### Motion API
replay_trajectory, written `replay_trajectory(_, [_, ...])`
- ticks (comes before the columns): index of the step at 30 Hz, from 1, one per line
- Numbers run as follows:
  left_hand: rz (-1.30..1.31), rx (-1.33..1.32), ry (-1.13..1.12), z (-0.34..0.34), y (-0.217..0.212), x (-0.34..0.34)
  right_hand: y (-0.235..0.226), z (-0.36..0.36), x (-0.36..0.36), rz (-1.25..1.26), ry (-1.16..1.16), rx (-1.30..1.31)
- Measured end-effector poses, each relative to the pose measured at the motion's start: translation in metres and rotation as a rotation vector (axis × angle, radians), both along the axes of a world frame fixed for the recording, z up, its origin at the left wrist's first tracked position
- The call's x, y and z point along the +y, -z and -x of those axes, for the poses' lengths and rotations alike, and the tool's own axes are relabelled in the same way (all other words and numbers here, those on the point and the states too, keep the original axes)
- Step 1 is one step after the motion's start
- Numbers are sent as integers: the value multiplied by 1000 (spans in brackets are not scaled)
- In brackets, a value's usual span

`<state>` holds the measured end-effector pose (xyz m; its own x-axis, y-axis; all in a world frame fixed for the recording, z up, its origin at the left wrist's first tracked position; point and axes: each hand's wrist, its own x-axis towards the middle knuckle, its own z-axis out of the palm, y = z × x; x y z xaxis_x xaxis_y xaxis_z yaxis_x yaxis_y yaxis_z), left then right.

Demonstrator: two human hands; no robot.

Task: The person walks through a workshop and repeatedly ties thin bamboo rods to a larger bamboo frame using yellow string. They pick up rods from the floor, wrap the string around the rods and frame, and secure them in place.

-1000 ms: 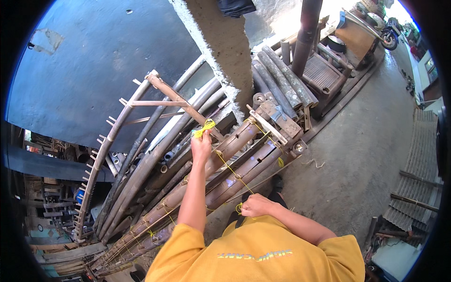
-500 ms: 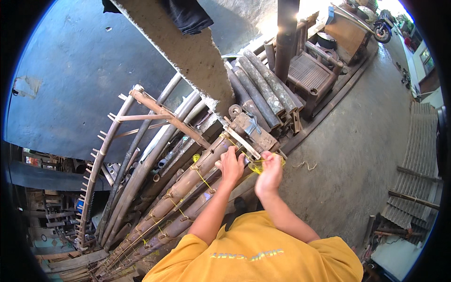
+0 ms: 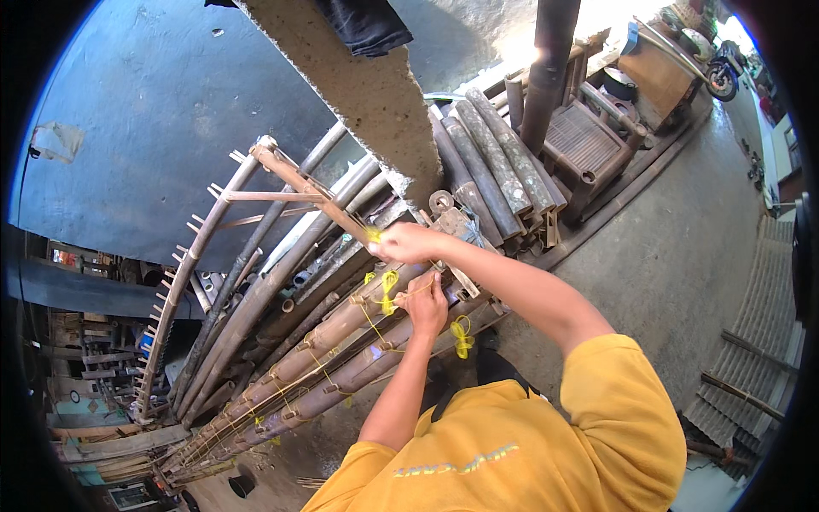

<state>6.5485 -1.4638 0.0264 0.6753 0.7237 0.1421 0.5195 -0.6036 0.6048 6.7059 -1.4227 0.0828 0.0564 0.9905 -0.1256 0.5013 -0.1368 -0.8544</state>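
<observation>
Two long brown bamboo poles run side by side in front of me, lashed with yellow string. My left hand is closed at their near end, pinching the string with its thumb up. Reaching across above it, my right hand is shut on a bunch of yellow string. A looped yellow string bundle hangs beside my left hand's fingers. Another yellow string bundle dangles to the right of that hand. Part of the poles' end is hidden behind my hands.
A curved bamboo frame with pegs stands at left. A rough concrete pillar rises ahead, with stacked bamboo tubes beside it. A wooden block lies beyond my hands. A bamboo chair is at the right.
My right hand has swung left across my left hand, carrying yellow string. My left hand stays by the poles' end. The right string bundle now hangs free. The view has shifted slightly.
</observation>
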Motion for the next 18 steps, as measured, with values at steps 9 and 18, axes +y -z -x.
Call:
replay_trajectory(9, [286,-264,64,-16,-18,16,37,98,-204,-12,30,-35])
replay_trajectory(18, [192,293,7,-68,29,162,35,141,-197,-130,180,-344])
